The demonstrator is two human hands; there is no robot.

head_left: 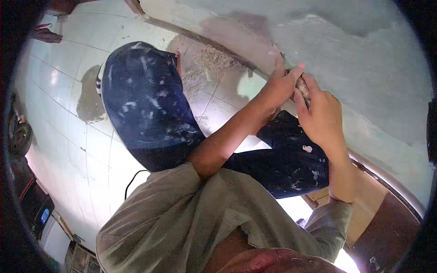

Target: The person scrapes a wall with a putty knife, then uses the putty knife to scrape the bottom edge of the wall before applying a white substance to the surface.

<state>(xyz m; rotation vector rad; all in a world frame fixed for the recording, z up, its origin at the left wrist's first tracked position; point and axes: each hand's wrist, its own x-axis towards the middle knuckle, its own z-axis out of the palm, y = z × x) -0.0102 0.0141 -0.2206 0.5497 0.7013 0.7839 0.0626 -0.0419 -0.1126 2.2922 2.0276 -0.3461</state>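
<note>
Both of my hands meet on a short, rounded, pale-brown and grey tool handle (pixel 302 86), which looks caked with dried material. My left hand (pixel 284 82) closes around its upper-left end, close to the grey wall surface (pixel 346 73). On the other side, my right hand (pixel 321 111) grips the handle with the thumb along it and the fingers curled over. The working end of the tool is hidden by my left hand, so its exact kind cannot be made out.
My knees in stained dark trousers (pixel 141 104) are bent beneath my arms. Crumbled debris (pixel 214 63) lies on the tiled floor (pixel 59 91) along the wall's base. A wet-looking grey patch (pixel 89 98) is left of my knee. A brown panel (pixel 387 227) stands at lower right.
</note>
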